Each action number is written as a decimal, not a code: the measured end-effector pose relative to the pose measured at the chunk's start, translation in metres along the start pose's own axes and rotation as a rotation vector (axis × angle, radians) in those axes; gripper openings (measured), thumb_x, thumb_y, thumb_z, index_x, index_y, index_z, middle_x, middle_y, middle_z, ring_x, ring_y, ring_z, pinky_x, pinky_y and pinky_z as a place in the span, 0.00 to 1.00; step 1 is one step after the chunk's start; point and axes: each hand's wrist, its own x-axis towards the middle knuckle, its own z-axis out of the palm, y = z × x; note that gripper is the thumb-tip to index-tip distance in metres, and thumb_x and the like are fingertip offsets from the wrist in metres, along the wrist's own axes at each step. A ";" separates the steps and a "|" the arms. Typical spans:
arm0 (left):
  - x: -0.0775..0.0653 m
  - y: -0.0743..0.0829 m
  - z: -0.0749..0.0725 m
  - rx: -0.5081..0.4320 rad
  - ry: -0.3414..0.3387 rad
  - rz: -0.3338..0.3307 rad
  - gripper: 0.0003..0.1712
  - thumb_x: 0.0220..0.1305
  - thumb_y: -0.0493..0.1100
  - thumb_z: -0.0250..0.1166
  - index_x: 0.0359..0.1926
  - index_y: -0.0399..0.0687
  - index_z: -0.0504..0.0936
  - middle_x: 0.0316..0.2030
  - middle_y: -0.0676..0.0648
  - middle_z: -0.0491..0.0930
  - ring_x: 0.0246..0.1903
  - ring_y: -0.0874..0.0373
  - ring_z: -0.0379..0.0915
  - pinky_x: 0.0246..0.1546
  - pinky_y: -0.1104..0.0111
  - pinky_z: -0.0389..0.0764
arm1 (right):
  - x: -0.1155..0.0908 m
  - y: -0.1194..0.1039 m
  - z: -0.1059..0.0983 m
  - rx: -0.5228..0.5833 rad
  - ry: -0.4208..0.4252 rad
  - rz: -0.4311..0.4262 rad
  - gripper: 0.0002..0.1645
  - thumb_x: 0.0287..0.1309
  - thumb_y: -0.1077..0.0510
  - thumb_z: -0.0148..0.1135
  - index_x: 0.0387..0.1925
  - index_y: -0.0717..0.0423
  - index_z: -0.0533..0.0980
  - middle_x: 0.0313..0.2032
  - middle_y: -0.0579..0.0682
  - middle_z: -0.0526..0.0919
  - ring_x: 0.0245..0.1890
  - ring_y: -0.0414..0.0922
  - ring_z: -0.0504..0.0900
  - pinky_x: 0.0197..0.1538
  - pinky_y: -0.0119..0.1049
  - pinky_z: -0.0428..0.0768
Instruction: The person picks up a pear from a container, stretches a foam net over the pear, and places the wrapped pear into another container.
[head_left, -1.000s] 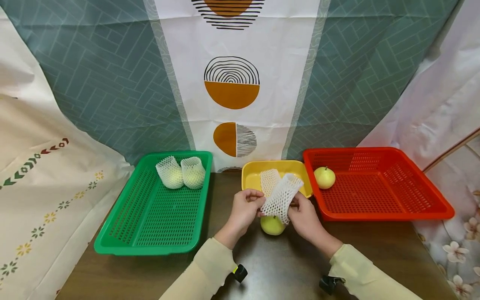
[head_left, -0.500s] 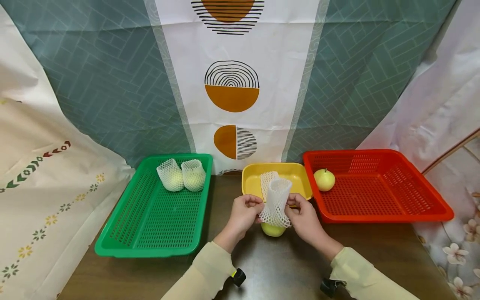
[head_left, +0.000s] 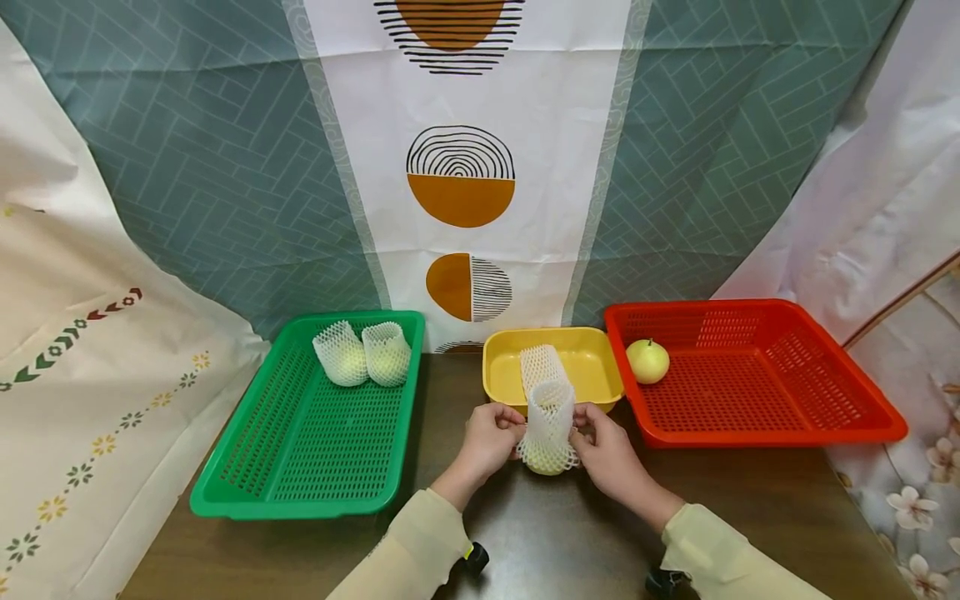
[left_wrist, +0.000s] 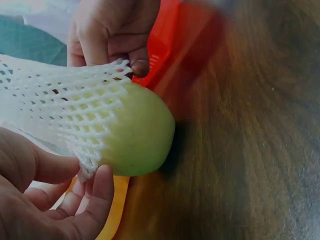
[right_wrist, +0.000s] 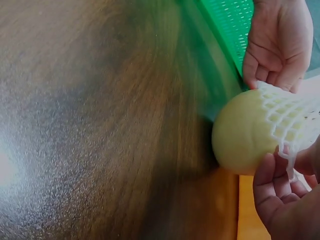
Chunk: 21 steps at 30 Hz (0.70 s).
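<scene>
A white foam fruit net (head_left: 551,414) covers the upper part of a yellow-green pear (left_wrist: 145,131) that rests on the table. My left hand (head_left: 487,442) pinches the net's lower rim on one side, thumb against fingers. On the opposite side my right hand (head_left: 609,450) pinches the same rim. In the left wrist view the net's mesh (left_wrist: 92,112) reaches about halfway over the fruit, whose lower half is bare. The right wrist view shows the pear (right_wrist: 242,132) from the other side, between both hands. The net's loose upper end stands up as a tube.
Behind the hands, a yellow tray (head_left: 592,354) holds another foam net (head_left: 538,362). At left, a green basket (head_left: 300,507) contains two netted pears (head_left: 386,358). A red basket (head_left: 765,437) at right has one bare pear (head_left: 648,361). Brown tabletop (head_left: 555,542) lies in front.
The foam net has turned from slanted to upright, and both hands have lowered it over the pear. More of the fruit is now under the mesh.
</scene>
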 end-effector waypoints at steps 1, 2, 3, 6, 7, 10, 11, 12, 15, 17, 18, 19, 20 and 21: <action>0.000 0.000 0.000 0.014 0.001 0.009 0.02 0.56 0.33 0.64 0.32 0.38 0.80 0.25 0.45 0.79 0.18 0.58 0.72 0.22 0.59 0.82 | 0.000 0.000 0.000 0.003 -0.001 0.002 0.14 0.59 0.65 0.56 0.47 0.54 0.72 0.41 0.55 0.79 0.25 0.43 0.77 0.26 0.34 0.79; 0.001 0.000 0.000 0.028 0.002 0.018 0.02 0.56 0.33 0.64 0.31 0.38 0.80 0.25 0.45 0.79 0.17 0.58 0.73 0.23 0.58 0.82 | 0.000 0.001 -0.001 0.004 -0.002 0.004 0.14 0.59 0.65 0.56 0.47 0.54 0.72 0.41 0.55 0.78 0.25 0.43 0.77 0.26 0.35 0.79; 0.001 0.000 0.000 0.044 0.004 0.025 0.02 0.56 0.34 0.64 0.31 0.38 0.80 0.24 0.45 0.80 0.17 0.57 0.73 0.23 0.58 0.82 | 0.000 0.001 -0.001 0.003 -0.003 0.005 0.14 0.59 0.64 0.55 0.47 0.53 0.72 0.41 0.55 0.78 0.25 0.43 0.77 0.26 0.35 0.80; 0.001 0.000 0.000 0.085 -0.002 0.042 0.02 0.56 0.35 0.64 0.30 0.39 0.80 0.23 0.46 0.79 0.17 0.57 0.74 0.23 0.59 0.82 | -0.001 0.003 -0.002 -0.005 -0.010 0.002 0.14 0.59 0.64 0.55 0.48 0.54 0.72 0.41 0.55 0.77 0.25 0.43 0.78 0.25 0.35 0.80; 0.001 0.001 -0.001 0.094 -0.006 0.040 0.02 0.56 0.35 0.64 0.30 0.39 0.80 0.23 0.46 0.79 0.17 0.57 0.74 0.23 0.60 0.82 | -0.001 0.003 -0.002 -0.011 -0.012 0.001 0.14 0.59 0.64 0.55 0.48 0.53 0.72 0.41 0.55 0.78 0.25 0.43 0.77 0.25 0.35 0.79; 0.001 0.003 -0.006 0.139 -0.014 0.045 0.03 0.56 0.36 0.65 0.32 0.40 0.81 0.24 0.47 0.79 0.19 0.58 0.74 0.23 0.65 0.80 | -0.002 0.005 -0.004 -0.034 -0.010 -0.004 0.14 0.59 0.63 0.57 0.48 0.52 0.73 0.40 0.53 0.79 0.25 0.44 0.78 0.25 0.34 0.79; 0.001 0.005 -0.007 0.161 -0.011 0.048 0.03 0.56 0.36 0.65 0.32 0.41 0.81 0.25 0.47 0.79 0.20 0.59 0.74 0.24 0.67 0.79 | -0.002 0.004 -0.005 -0.044 -0.004 -0.007 0.14 0.59 0.62 0.57 0.47 0.51 0.73 0.40 0.53 0.80 0.25 0.45 0.78 0.25 0.34 0.79; 0.002 0.008 -0.009 0.183 -0.005 0.056 0.03 0.57 0.37 0.64 0.33 0.41 0.81 0.25 0.48 0.79 0.22 0.60 0.73 0.24 0.68 0.78 | -0.001 0.004 -0.007 -0.060 0.003 -0.014 0.14 0.59 0.61 0.58 0.47 0.51 0.74 0.40 0.52 0.81 0.26 0.45 0.78 0.26 0.34 0.78; 0.003 0.015 -0.015 0.228 0.029 0.092 0.05 0.59 0.38 0.62 0.36 0.42 0.82 0.29 0.48 0.80 0.26 0.61 0.73 0.28 0.70 0.76 | 0.002 0.001 -0.012 -0.120 0.030 -0.039 0.13 0.59 0.57 0.60 0.47 0.49 0.75 0.41 0.50 0.83 0.32 0.44 0.80 0.31 0.32 0.79; 0.004 0.021 -0.018 0.233 0.040 0.115 0.06 0.61 0.38 0.61 0.38 0.44 0.82 0.32 0.46 0.82 0.29 0.60 0.74 0.31 0.70 0.77 | 0.003 -0.003 -0.016 -0.138 0.024 -0.061 0.13 0.59 0.58 0.59 0.47 0.50 0.76 0.42 0.49 0.83 0.36 0.43 0.81 0.36 0.32 0.79; 0.004 0.022 -0.020 0.226 0.031 0.123 0.07 0.61 0.37 0.61 0.39 0.44 0.82 0.34 0.45 0.82 0.31 0.60 0.75 0.33 0.70 0.77 | 0.004 -0.006 -0.019 -0.140 0.011 -0.070 0.14 0.59 0.60 0.58 0.48 0.51 0.76 0.42 0.49 0.84 0.38 0.43 0.81 0.40 0.33 0.80; 0.003 0.024 -0.021 0.214 0.012 0.133 0.08 0.60 0.36 0.61 0.41 0.43 0.82 0.36 0.43 0.83 0.33 0.59 0.76 0.35 0.69 0.79 | 0.005 -0.008 -0.021 -0.137 -0.005 -0.081 0.16 0.58 0.62 0.58 0.49 0.52 0.76 0.43 0.50 0.84 0.41 0.43 0.81 0.42 0.34 0.80; 0.002 0.025 -0.023 0.199 -0.018 0.139 0.10 0.59 0.35 0.62 0.42 0.43 0.82 0.39 0.42 0.83 0.35 0.58 0.78 0.38 0.68 0.80 | 0.005 -0.009 -0.023 -0.129 -0.032 -0.096 0.18 0.56 0.64 0.57 0.50 0.54 0.76 0.44 0.51 0.83 0.43 0.44 0.81 0.45 0.36 0.80; 0.002 0.026 -0.024 0.190 -0.056 0.144 0.13 0.57 0.34 0.63 0.45 0.43 0.81 0.41 0.41 0.82 0.38 0.55 0.78 0.40 0.66 0.80 | 0.006 -0.011 -0.026 -0.113 -0.067 -0.110 0.21 0.54 0.67 0.57 0.51 0.55 0.75 0.46 0.52 0.83 0.46 0.45 0.81 0.48 0.38 0.80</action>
